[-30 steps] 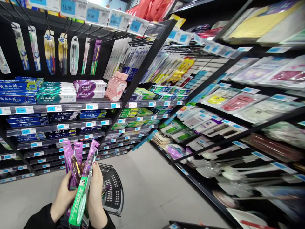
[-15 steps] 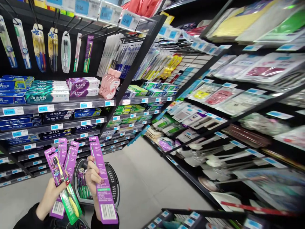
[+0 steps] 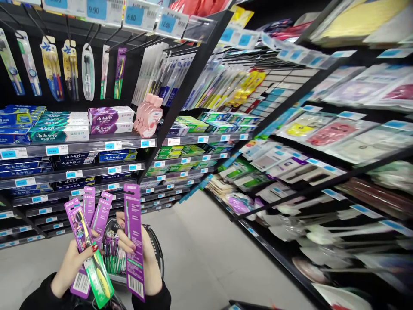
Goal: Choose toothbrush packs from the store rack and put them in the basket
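My left hand (image 3: 75,260) is closed on several packaged toothbrushes (image 3: 102,275), fanned out. The front one shows a black and yellow brush through a clear window on a purple and green pack; the others show purple backs. In my right hand (image 3: 143,245) is a single toothbrush pack (image 3: 134,258), held upright with its purple back and barcode facing me. Its fingers wrap the left edge of the pack. Below and between my hands stands a dark basket (image 3: 158,247) holding more purple and green toothbrush packs (image 3: 114,256), partly hidden by the hands.
Ahead, a black shelf (image 3: 72,147) carries toothpaste boxes (image 3: 60,132) and pink bottles (image 3: 148,116), with toothbrushes (image 3: 53,69) hanging on hooks above. Racks of bagged goods (image 3: 335,129) line the right side. A grey floor aisle (image 3: 200,249) runs between them.
The view has swung slightly left. The pack in my right hand has turned and shifted a little to the left, while the left hand keeps its packs.
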Available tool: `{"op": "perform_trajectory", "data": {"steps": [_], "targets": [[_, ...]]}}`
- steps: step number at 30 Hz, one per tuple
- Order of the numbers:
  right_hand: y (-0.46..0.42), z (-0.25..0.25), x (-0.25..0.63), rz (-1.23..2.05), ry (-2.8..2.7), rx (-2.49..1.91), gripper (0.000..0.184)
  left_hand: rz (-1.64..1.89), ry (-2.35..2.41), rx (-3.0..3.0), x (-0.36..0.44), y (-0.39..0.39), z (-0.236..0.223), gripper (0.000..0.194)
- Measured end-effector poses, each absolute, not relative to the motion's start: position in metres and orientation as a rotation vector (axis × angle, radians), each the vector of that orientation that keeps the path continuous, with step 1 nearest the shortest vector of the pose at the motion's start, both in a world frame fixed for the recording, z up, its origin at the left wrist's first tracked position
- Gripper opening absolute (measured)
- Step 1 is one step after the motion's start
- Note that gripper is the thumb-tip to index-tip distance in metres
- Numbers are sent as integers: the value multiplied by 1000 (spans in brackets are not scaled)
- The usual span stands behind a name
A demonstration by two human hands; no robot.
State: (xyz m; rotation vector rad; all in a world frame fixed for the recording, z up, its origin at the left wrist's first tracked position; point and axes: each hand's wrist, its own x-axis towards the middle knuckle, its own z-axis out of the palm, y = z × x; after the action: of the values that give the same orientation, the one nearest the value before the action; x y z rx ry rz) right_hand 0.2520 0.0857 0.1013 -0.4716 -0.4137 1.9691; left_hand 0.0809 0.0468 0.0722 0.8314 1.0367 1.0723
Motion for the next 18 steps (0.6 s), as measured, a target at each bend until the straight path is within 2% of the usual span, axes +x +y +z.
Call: {"op": "perform_trajectory", "data": {"steps": [5,11,15,18], "targets": [[94,82,253,1948,-460,-564,37,1196,1131,853,105,57,66,26],[86,63,268,1757,-784,-905,32,1186,1261,1024,126,63,50,24],[77,65,270,1373,-1332,-1162,26,1046,1524,1226,141,59,46,27],[73,65,267,1193,-1596,-1308,26,980,1610,1400,150,57,49,37]]}}
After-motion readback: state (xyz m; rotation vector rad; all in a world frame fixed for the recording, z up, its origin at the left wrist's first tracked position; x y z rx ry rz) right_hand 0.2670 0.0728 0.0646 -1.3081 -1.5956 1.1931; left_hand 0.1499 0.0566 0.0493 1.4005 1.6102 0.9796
